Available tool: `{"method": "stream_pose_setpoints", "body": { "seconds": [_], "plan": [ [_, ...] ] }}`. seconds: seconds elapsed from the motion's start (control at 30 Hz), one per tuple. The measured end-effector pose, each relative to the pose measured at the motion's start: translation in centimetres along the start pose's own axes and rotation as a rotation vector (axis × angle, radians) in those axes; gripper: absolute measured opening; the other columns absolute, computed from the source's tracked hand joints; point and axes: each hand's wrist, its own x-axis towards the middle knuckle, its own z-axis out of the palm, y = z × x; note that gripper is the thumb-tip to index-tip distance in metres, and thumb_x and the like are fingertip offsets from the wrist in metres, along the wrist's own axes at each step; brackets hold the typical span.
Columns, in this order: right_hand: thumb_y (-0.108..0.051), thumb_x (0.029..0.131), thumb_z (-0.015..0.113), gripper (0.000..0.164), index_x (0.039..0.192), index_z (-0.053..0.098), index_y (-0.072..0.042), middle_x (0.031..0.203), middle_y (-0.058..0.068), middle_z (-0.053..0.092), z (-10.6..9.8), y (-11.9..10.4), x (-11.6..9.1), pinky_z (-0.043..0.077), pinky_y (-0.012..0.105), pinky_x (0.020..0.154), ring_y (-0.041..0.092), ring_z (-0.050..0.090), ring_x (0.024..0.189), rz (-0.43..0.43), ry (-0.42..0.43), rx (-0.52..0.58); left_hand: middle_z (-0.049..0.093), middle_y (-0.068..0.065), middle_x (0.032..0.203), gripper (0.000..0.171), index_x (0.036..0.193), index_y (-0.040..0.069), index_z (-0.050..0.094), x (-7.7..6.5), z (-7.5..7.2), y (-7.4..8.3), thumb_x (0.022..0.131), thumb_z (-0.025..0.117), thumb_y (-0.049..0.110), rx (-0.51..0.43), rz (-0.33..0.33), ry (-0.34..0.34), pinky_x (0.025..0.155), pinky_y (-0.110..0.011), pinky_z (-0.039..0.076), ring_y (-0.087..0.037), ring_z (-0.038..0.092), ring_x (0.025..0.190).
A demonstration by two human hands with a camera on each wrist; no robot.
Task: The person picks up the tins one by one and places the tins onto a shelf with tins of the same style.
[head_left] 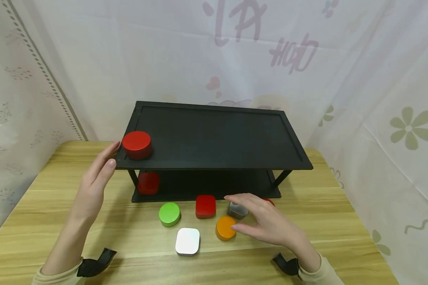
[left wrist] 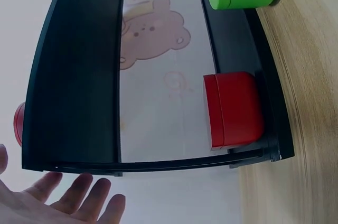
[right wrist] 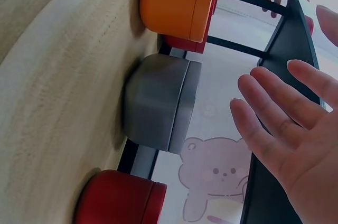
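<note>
My left hand [head_left: 97,174] is beside the left edge of a black two-tier shelf [head_left: 214,136], fingers extended and holding nothing. Close to its fingertips, a round red tin [head_left: 137,145] sits on the top tier's front left corner. Below it, a square red tin [head_left: 148,183] stands at the left of the lower tier. Over the table, my right hand [head_left: 265,221] hovers with relaxed, spread fingers and nothing in its grasp. Beneath and beside it are a grey tin [right wrist: 158,102] and a round orange tin [head_left: 225,228]. Another red tin [right wrist: 121,197] is partly hidden by this hand in the head view.
On the wooden table [head_left: 135,245] before the shelf stand a round green tin [head_left: 169,214], a square red tin [head_left: 205,206] and a square white tin [head_left: 187,241]. A printed white curtain [head_left: 92,59] hangs behind and at both sides.
</note>
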Motion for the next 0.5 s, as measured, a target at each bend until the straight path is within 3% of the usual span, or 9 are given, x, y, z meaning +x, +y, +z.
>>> {"method": "stream_pose_setpoints", "body": {
  "seconds": [0.3, 0.5],
  "plan": [
    [-0.053, 0.088, 0.057, 0.059, 0.141, 0.036, -0.038, 0.14, -0.017, 0.045, 0.39, 0.32, -0.56, 0.048, 0.037, 0.1, 0.008, 0.047, 0.127, 0.051, -0.053, -0.033, 0.028, 0.006, 0.155, 0.046, 0.148, 0.03, 0.027, 0.03, 0.07, -0.2, 0.103, 0.031, 0.029, -0.061, -0.059, -0.044, 0.104, -0.017, 0.024, -0.005, 0.026, 0.139],
    [-0.054, 0.087, 0.057, 0.059, 0.14, 0.036, -0.039, 0.138, -0.018, 0.047, 0.74, 0.61, -0.86, 0.048, 0.038, 0.1, 0.006, 0.048, 0.124, 0.06, -0.074, -0.017, 0.022, 0.01, 0.157, 0.047, 0.15, 0.029, 0.024, 0.09, -0.39, -0.36, 0.103, 0.032, 0.028, -0.177, -0.091, -0.104, 0.103, -0.013, 0.02, -0.003, 0.019, 0.142]
  ]
}}
